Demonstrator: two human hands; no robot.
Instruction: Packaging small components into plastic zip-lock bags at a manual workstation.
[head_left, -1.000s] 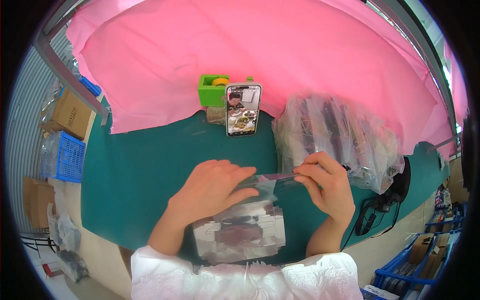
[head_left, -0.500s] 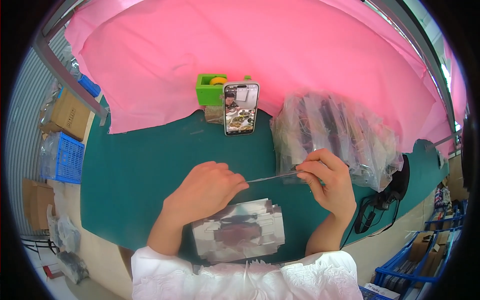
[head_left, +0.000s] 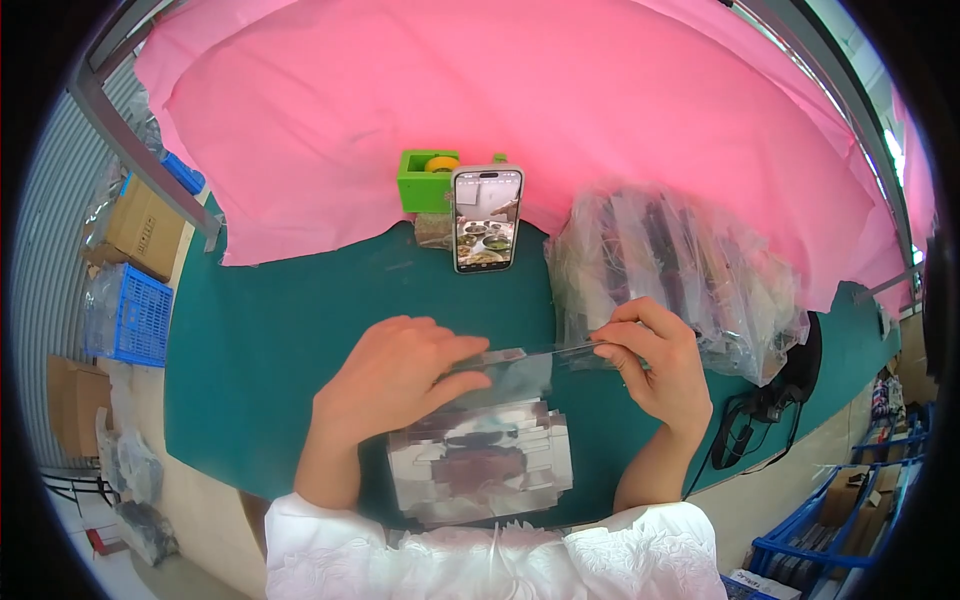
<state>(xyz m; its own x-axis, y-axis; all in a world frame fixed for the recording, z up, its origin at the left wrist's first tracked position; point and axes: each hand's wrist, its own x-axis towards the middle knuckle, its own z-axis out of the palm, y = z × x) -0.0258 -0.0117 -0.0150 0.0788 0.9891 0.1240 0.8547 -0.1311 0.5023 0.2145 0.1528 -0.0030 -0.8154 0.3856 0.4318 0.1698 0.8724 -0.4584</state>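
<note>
Cardboard box (head_left: 142,228): far left edge of the frame, beside the table, with a blue crate (head_left: 128,315) just below it.
Table (head_left: 270,340): teal top across the middle of the frame; a pink cloth (head_left: 500,90) covers the upper part.
Left hand (head_left: 400,375): centre-left, palm down and fingers stretched out flat, pressing on the left end of the clear plastic bag (head_left: 520,368); not clenched.
Green tape dispenser (head_left: 425,180): upper centre, at the edge of the pink cloth, just left of the phone (head_left: 486,218), which stands upright with its screen lit.
Clear plastic bag: centre of the frame, held flat between the two hands, above a blurred patch at lower centre.
Right hand (head_left: 655,360): centre-right, fingertips pinching the right end of the clear plastic bag.
Pile of clear packets (head_left: 670,270): right of centre, just behind the right hand.
Black cable (head_left: 750,420): lower right, near the table's edge.
</note>
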